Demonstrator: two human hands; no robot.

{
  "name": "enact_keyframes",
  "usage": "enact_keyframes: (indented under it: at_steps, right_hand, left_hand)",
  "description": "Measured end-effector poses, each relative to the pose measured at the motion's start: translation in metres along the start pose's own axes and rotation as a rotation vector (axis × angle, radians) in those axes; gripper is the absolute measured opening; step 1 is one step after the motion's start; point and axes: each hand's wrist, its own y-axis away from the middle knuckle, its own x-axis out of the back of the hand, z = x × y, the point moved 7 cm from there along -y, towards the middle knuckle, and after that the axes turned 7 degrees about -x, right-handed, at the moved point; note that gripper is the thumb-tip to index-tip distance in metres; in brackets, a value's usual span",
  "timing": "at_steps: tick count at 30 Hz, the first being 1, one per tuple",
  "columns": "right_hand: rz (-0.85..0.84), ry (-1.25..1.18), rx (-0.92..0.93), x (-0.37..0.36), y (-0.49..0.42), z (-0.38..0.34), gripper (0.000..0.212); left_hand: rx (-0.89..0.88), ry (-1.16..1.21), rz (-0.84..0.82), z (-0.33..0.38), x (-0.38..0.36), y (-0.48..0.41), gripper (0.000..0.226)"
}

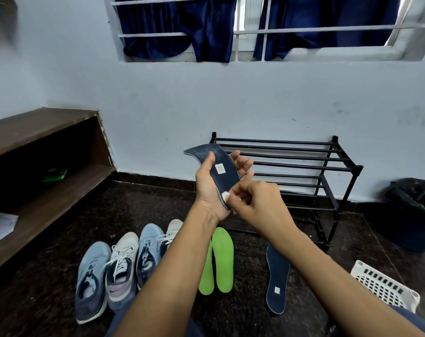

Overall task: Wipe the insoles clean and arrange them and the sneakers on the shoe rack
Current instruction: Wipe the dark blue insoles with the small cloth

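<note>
Navy cloth over a pale foam edge, held up mid-view: one insole, its heel end covered by the right hand and by a small white wad, too small to tell as cloth or tissue. Gripped by the left hand, thumb laid across the top, fingers showing behind at 3 o'clock. Toe end curling off toward 10 o'clock; small pale square label near the middle, print unreadable. Pinched between right thumb and fingertips, that wad, pressed onto the heel. Partly hidden behind the left forearm: one of two green insoles on the dark floor at 6 o'clock of the hands, and the rightmost of four sneakers, lined up side by side at 7 o'clock, blue and whitish by turns. Flat at 5 o'clock, apart from the green pair, a second navy insole with the same label at its heel. Behind the hands toward 3 o'clock, against the wall, the black shoe rack, left end masked by the fingers. Cut off by the frame: white basket at 4 o'clock, brown shelf at 9 o'clock.
</note>
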Motion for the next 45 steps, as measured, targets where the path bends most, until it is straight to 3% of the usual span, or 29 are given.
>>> enact_keyframes:
  at_steps: [5,10,14,23,29,33,39,42,45]
  right_hand:
    - [0.12,-0.194,-0.056,0.013,-0.002,0.009,0.008]
    - [-0.069,-0.248,-0.107,0.005,-0.003,0.009,0.003]
    - [-0.184,-0.126,-0.092,-0.004,0.0,0.008,0.004]
    - [0.11,-0.143,0.024,0.006,0.002,0.007,0.004]
    - [-0.111,-0.227,-0.056,-0.001,0.001,0.01,0.006]
    - [-0.182,-0.069,-0.05,-0.008,0.002,0.009,0.01]
    - [0.013,0.1,0.012,-0.008,0.001,0.009,0.005]
    - [0.047,-0.032,-0.038,-0.002,0.001,0.012,0.005]
    - [-0.089,-0.288,-0.155,-0.004,0.004,0.014,0.005]
  left_hand:
    - [0.097,-0.085,-0.027,-0.02,-0.01,0.01,0.046]
    - [0.084,-0.047,-0.027,-0.011,-0.006,0.005,0.048]
    - [0.048,-0.024,-0.008,-0.004,0.001,0.0,0.051]
    - [0.101,-0.082,0.013,-0.017,-0.004,0.011,0.055]
    - [0.13,-0.029,0.004,-0.011,0.0,0.008,0.057]
    - [0.092,-0.043,0.025,-0.004,0.004,0.005,0.058]
    - [0.098,-0.108,0.039,-0.013,-0.001,0.006,0.056]
    - [0.115,-0.112,0.034,-0.018,-0.002,0.008,0.051]
    - [0.111,-0.082,0.026,-0.01,-0.003,0.008,0.051]
